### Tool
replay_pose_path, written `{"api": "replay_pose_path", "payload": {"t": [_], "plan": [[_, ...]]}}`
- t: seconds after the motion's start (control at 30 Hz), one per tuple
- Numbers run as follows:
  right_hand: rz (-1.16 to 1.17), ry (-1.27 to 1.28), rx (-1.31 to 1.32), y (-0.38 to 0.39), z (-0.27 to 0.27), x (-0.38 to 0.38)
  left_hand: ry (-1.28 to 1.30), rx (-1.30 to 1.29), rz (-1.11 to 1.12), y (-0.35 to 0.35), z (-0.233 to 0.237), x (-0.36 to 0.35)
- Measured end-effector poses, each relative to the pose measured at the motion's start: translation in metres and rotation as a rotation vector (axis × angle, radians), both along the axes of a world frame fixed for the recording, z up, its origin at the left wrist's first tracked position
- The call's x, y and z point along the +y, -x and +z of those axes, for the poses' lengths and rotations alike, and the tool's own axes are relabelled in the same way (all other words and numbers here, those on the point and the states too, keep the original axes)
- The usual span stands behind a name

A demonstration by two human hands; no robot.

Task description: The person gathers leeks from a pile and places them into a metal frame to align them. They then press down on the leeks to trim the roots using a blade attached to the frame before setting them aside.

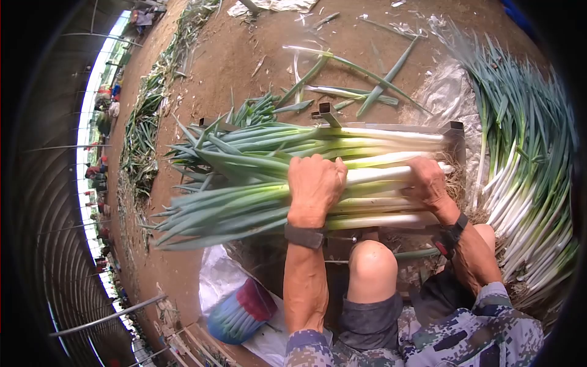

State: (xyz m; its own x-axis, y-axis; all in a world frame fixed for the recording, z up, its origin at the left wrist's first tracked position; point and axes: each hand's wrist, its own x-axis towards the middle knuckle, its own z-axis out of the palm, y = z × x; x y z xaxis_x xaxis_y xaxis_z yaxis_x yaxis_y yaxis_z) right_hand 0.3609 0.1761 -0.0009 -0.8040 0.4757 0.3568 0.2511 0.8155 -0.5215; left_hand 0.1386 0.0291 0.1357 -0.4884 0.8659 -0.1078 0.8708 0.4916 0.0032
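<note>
A thick bunch of green onions (238,211) lies across a metal frame (454,129), leaves to the left and white stems and roots to the right. My left hand (316,185) is closed around stalks where green turns to white, its knuckles up. Farther right, my right hand (428,183) grips the white stems close to the roots, its fingertips partly hidden. More stalks lie under and behind both hands. Each wrist wears a dark band.
A big pile of green onions (520,159) lies at the right on pale sheeting (449,92). Loose leaves (391,73) litter the dirt floor behind the frame. A printed bag (241,312) sits at lower left, and a strip of leaf waste (143,140) runs farther left.
</note>
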Motion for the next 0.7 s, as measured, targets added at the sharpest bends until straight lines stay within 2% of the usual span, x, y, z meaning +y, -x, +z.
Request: {"api": "replay_pose_path", "payload": {"t": [0.1, 0.13, 0.23, 0.27, 0.37, 0.43, 0.47, 0.57, 0.6, 0.7], "plan": [[0.003, -0.011, 0.002, -0.001, 0.009, -0.002, -0.117, 0.039, 0.037, -0.014, 0.014, -0.022], [0.009, -0.014, -0.003, 0.0, 0.01, -0.003, -0.055, 0.0, 0.101, -0.014, 0.02, -0.026], [-0.01, -0.001, -0.112, 0.006, 0.004, 0.002, -0.131, 0.248, 0.12, 0.021, 0.008, -0.05], [-0.001, 0.04, -0.15, 0.008, 0.004, 0.005, -0.165, 0.246, 0.092, 0.029, 0.017, -0.054], [0.072, 0.13, -0.182, 0.011, 0.008, 0.016, -0.281, 0.143, -0.037, 0.023, 0.037, -0.06], [0.124, 0.209, -0.143, 0.011, 0.009, 0.022, -0.198, -0.009, -0.066, 0.009, 0.038, -0.07], [0.103, 0.241, -0.148, 0.01, 0.007, 0.021, -0.144, -0.063, -0.025, 0.009, 0.023, -0.078], [0.052, 0.322, -0.164, 0.012, 0.009, 0.024, -0.251, -0.013, -0.008, 0.017, -0.021, -0.091], [0.031, 0.346, -0.17, 0.015, 0.009, 0.027, -0.278, -0.007, -0.002, 0.013, -0.018, -0.089], [-0.041, 0.162, -0.041, 0.022, 0.036, 0.027, -0.39, -0.032, -0.009, 0.014, -0.006, -0.085]]}}
